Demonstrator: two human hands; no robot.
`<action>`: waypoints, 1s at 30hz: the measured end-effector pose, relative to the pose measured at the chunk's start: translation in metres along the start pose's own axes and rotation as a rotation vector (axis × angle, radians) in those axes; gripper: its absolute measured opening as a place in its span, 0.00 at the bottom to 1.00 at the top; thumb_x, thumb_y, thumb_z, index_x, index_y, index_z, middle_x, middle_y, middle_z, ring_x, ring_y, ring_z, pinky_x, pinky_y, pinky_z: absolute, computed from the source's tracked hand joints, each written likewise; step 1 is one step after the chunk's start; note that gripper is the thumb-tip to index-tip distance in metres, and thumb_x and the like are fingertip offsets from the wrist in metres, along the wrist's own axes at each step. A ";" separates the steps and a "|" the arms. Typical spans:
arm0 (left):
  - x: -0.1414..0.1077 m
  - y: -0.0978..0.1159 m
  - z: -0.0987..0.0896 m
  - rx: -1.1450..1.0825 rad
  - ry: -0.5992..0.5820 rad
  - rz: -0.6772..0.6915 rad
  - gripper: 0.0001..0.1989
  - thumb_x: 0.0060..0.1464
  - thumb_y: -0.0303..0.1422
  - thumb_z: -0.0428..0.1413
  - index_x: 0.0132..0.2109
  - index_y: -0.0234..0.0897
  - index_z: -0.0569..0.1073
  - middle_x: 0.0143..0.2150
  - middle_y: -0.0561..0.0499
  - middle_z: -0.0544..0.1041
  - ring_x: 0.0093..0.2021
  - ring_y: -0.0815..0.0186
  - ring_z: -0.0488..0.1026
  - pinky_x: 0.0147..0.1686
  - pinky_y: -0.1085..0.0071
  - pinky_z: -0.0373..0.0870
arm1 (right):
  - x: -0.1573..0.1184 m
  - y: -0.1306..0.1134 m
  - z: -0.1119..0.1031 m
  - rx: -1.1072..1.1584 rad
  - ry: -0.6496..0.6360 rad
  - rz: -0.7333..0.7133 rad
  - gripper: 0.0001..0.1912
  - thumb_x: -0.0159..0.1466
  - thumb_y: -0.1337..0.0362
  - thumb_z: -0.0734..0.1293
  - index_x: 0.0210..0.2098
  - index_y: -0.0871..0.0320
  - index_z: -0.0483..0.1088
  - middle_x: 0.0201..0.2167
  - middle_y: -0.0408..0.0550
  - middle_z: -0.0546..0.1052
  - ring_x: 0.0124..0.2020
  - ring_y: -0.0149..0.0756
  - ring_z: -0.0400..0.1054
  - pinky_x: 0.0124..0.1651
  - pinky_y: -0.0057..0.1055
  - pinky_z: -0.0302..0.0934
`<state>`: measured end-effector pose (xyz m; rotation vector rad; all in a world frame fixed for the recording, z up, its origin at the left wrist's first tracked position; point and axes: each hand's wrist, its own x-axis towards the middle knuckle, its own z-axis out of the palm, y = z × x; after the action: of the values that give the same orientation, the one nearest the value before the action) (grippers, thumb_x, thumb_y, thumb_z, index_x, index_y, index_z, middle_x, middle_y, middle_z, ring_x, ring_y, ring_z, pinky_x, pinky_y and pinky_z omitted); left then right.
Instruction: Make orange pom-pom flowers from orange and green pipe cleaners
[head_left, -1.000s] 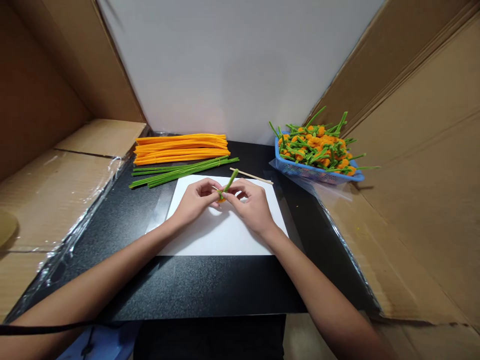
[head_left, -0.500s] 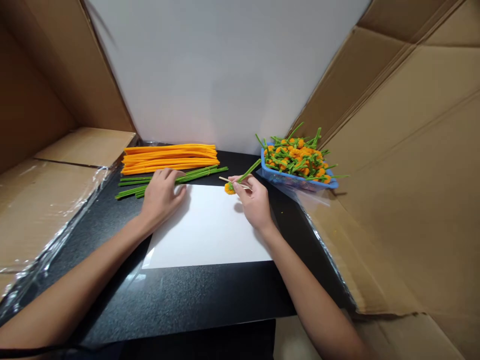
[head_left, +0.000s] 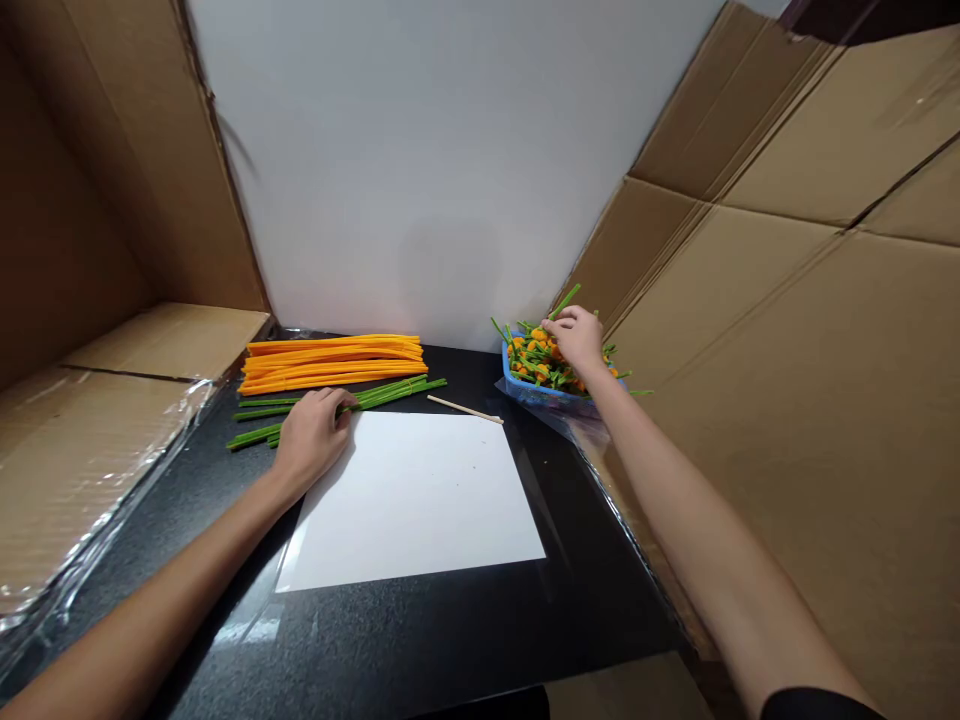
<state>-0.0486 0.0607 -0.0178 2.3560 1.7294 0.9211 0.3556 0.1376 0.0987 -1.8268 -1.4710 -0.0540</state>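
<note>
My left hand (head_left: 313, 435) lies palm down on a bundle of green pipe cleaners (head_left: 382, 397), just above the top left corner of a white paper sheet (head_left: 412, 500). Whether it grips them is hidden. Far to the right, my right hand (head_left: 576, 338) is over a blue plastic basket (head_left: 525, 388) heaped with orange pipe-cleaner flowers on green stems (head_left: 529, 358). Its fingers are bunched around a green stem (head_left: 564, 301) that sticks up out of them, and the flower head on that stem is hidden. A thin wooden stick (head_left: 465, 408) lies on the table above the sheet, touching neither hand.
A stack of orange pipe cleaners (head_left: 334, 365) lies behind the green bundle. All of this sits on a black table (head_left: 450, 625). Cardboard sheets (head_left: 750, 400) line both sides, a white wall (head_left: 450, 180) stands behind, and clear plastic lies under the basket.
My right hand has moved from the sheet's top edge to the basket, and the wooden stick now lies on the table. My left hand stays on the green bundle. The view has tilted upward.
</note>
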 end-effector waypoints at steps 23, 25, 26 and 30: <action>-0.001 0.003 0.000 -0.023 -0.029 -0.018 0.10 0.56 0.29 0.48 0.41 0.40 0.73 0.42 0.47 0.78 0.46 0.55 0.72 0.45 0.64 0.66 | -0.007 -0.004 0.030 -0.719 -0.352 0.019 0.14 0.61 0.56 0.68 0.31 0.62 0.78 0.39 0.64 0.77 0.56 0.57 0.58 0.53 0.45 0.54; -0.001 0.003 0.000 -0.020 -0.022 -0.013 0.10 0.56 0.29 0.48 0.41 0.40 0.73 0.42 0.47 0.78 0.46 0.56 0.73 0.45 0.65 0.67 | -0.010 -0.006 0.029 -0.732 -0.369 -0.019 0.12 0.60 0.58 0.69 0.31 0.61 0.78 0.41 0.63 0.77 0.57 0.57 0.58 0.54 0.46 0.53; -0.001 0.003 0.001 -0.021 -0.019 -0.014 0.10 0.56 0.29 0.48 0.41 0.40 0.73 0.42 0.47 0.78 0.46 0.55 0.73 0.45 0.64 0.67 | -0.011 -0.007 0.029 -0.737 -0.378 -0.038 0.11 0.60 0.59 0.69 0.32 0.61 0.78 0.42 0.63 0.77 0.57 0.57 0.58 0.55 0.46 0.52; -0.001 0.002 0.002 -0.040 -0.016 -0.017 0.10 0.56 0.29 0.48 0.41 0.40 0.73 0.42 0.47 0.77 0.46 0.55 0.72 0.46 0.63 0.67 | -0.014 -0.012 0.026 -0.742 -0.396 -0.083 0.11 0.61 0.59 0.69 0.32 0.61 0.78 0.44 0.62 0.77 0.57 0.57 0.59 0.55 0.46 0.52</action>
<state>-0.0467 0.0595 -0.0190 2.3136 1.7062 0.9228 0.3298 0.1415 0.0808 -2.4618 -1.9790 -0.3342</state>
